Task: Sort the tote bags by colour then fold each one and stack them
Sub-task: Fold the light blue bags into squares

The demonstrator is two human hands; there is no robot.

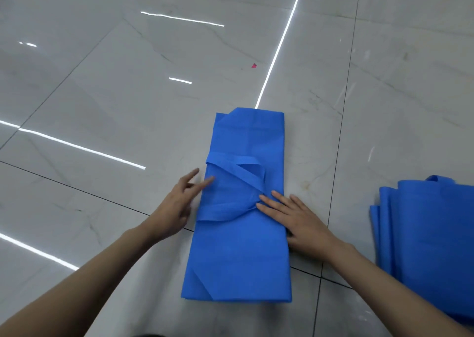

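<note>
- Fingers (278,203) of right hand (300,221) spread flat, pressing crossed handles (246,175) onto blue tote bag (241,254); left hand (174,208) splayed, fingertips touching the bag's left edge.
- Bag: long folded strip flat on floor (102,106); probably light, limp, prone to sliding. Best gripped at near-end corners.
- Blue stack (431,247): right, apart.

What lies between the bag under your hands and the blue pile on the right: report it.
Nothing visible. The blue tote bag lies on the floor, right hand flat on it, left hand at its left edge. Only bare floor separates it from the blue pile.
</note>
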